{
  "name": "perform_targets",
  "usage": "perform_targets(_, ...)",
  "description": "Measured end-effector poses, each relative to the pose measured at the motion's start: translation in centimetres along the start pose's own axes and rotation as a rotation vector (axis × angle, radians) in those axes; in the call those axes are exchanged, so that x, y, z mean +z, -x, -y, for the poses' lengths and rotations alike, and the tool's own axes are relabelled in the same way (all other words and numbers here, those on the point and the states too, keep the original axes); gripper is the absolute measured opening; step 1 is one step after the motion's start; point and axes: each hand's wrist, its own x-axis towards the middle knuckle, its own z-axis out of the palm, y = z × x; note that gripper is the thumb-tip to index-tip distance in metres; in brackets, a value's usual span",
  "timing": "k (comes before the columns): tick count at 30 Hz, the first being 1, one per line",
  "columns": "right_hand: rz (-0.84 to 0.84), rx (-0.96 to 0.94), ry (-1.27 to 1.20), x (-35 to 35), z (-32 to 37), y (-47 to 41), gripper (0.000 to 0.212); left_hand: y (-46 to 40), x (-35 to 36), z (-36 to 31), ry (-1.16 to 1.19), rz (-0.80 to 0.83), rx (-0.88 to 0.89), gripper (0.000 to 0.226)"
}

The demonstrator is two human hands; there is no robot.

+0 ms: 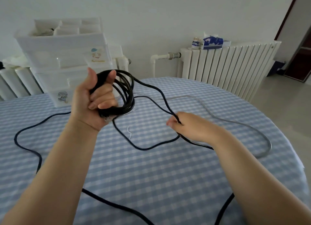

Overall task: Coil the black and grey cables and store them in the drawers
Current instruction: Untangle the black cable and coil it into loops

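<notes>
My left hand (94, 100) is raised above the table and grips a bundle of several loops of the black cable (129, 93). From the coil a strand runs down to my right hand (186, 125), which pinches it just above the tablecloth. The rest of the black cable trails in loose bends over the table to the left and toward the front edge. The grey cable (235, 122) lies uncoiled on the cloth to the right of my right hand. The white plastic drawers (67, 56) stand stacked at the back left, behind my left hand.
A blue and white checked cloth covers the round table (168, 174). White radiators (227, 68) line the wall behind it, with a tissue box (212, 41) and a small jar (196, 42) on top. A dark door (301, 52) is at the far right.
</notes>
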Motion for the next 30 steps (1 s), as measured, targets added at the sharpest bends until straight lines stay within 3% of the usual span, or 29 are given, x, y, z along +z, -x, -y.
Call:
perform_targets(3, -0.231, -0.061, -0.160, 1.6, 0.8, -0.3, 0.035, -0.3, 0.2, 0.9, -0.100, -0.337, 0.222, 0.049)
perform_targets(5, -0.435, -0.084, -0.363, 2.1, 1.3, -0.5, 0.029, -0.6, 0.7, 1.3, -0.086, -0.452, 0.312, 0.049)
perform_targets(7, -0.491, -0.062, -0.375, 2.1, 1.7, -0.6, 0.023, -0.6, 1.0, 1.5, -0.089, -0.517, 0.364, 0.049)
perform_targets(11, -0.310, -0.049, 0.052, 2.4, 2.8, 0.5, 0.029, -0.9, 1.6, 2.4, -0.228, -0.556, 0.436, 0.050)
perform_targets(16, -0.189, -0.194, 0.319, 3.4, 4.4, 1.6, 0.030, -1.5, 2.2, 4.1, -0.360, -0.615, 0.497, 0.053)
perform_targets(23, -0.124, -0.306, 0.407, 3.6, 4.6, 1.9, 0.036, -2.2, 2.0, 7.0, -0.713, -0.742, 0.547, 0.048)
perform_targets(28, -0.134, -0.345, 0.421, 3.2, 4.7, 1.8, 0.022, -2.1, 2.0, 9.2, -1.017, -0.675, 0.554, 0.050)
perform_targets(30, -0.124, -0.320, 0.388, 2.9, 5.1, 2.1, 0.027, -2.0, 1.9, 9.9, -1.157, -0.670, 0.533, 0.042)
